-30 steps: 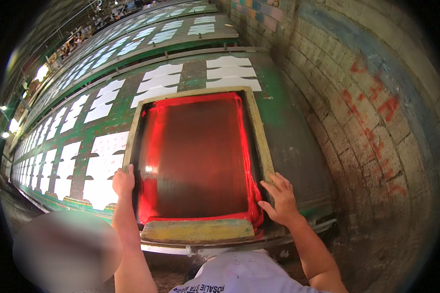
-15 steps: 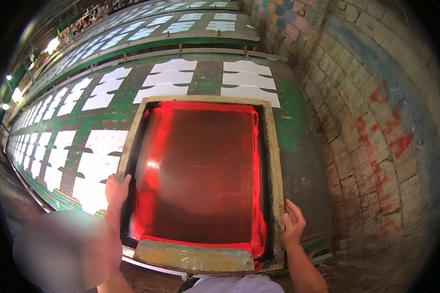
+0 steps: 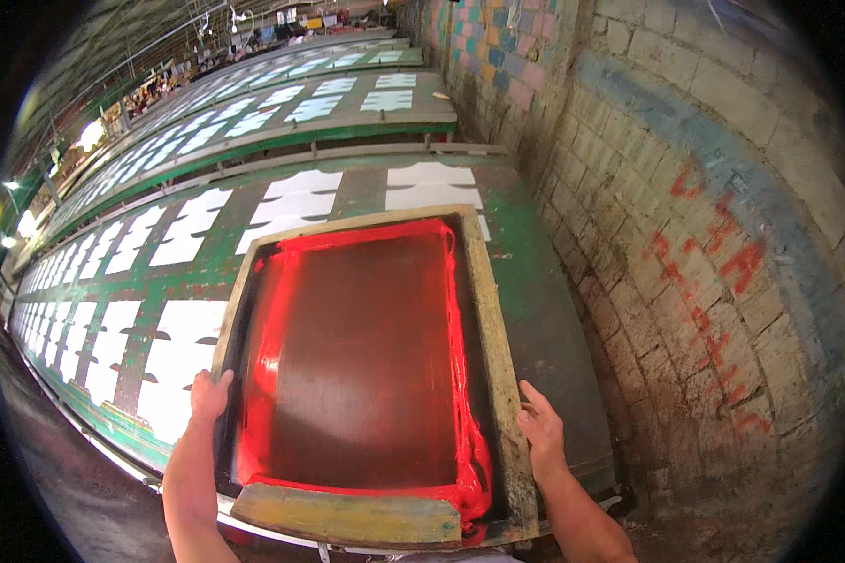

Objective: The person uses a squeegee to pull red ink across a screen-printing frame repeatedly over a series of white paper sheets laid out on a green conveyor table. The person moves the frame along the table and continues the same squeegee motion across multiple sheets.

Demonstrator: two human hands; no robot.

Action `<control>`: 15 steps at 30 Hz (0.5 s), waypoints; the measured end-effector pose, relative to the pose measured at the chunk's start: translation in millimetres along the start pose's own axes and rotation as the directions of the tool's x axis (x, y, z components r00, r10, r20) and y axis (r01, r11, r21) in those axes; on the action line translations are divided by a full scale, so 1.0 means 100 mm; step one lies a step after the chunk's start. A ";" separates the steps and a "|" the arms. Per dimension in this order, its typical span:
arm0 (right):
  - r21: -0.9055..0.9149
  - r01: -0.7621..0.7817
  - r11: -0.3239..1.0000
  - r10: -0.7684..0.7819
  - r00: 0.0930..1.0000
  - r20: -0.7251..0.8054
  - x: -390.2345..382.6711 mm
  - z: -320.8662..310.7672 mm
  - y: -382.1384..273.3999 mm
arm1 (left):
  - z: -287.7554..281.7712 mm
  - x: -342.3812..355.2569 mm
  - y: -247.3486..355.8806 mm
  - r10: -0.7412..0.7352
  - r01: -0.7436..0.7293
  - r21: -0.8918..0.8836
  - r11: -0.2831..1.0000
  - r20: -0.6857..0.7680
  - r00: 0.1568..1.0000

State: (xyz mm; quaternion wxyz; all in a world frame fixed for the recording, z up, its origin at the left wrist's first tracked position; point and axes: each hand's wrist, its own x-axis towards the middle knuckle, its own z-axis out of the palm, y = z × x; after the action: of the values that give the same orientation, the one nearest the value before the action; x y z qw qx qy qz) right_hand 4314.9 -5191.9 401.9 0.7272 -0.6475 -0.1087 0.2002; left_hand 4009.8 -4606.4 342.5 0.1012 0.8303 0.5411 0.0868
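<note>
Between your two hands lies the long green printing table (image 3: 535, 281), running away ahead of you with rows of white fabric pieces (image 3: 183, 352) laid out on it; a brick wall (image 3: 704, 216) stands close off your right hand. On the table, square in front of you, sits the wooden screen frame (image 3: 483, 310), its dark mesh ringed with thick red ink (image 3: 460, 375) that pools heaviest toward your right hand. Along the near edge, just between your wrists, rests the squeegee (image 3: 347, 516), its wooden back smeared yellow-green.

Your left hand (image 3: 209, 394) is curled over the frame's left rail, fingers wrapped on the edge. Your right hand (image 3: 542, 433) lies on the right rail, fingers together and pointing away, gripping the outer side as far as can be seen.

By the look of it, you're at the seating step: frame down, both sides held. Next, I'd judge, you'll want the frame lined up true over the piece beneath before either hand lets go for that squeegee; mind the wet ink by your right fingers.
</note>
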 end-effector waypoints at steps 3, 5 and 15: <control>-0.041 0.012 0.999 -0.013 1.000 -0.014 0.06 -0.44 -0.15 | -0.23 -0.22 0.36 0.027 -0.026 -0.020 0.999 0.036 0.999; -0.045 0.057 0.997 -0.057 0.998 -0.005 0.07 -0.82 -0.22 | -0.39 -0.42 0.72 0.080 -0.079 -0.018 0.997 0.043 0.996; -0.052 0.174 0.983 -0.176 0.983 -0.042 0.13 -3.61 -0.31 | -0.51 -2.24 3.01 0.123 -0.055 -0.488 0.871 0.110 0.986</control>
State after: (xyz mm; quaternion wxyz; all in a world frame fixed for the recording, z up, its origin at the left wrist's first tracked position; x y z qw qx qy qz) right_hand 4481.8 -5512.6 381.7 0.7287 -0.6571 -0.1529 0.1176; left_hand 4172.4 -4926.2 462.8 0.3382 0.8067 0.4551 0.1664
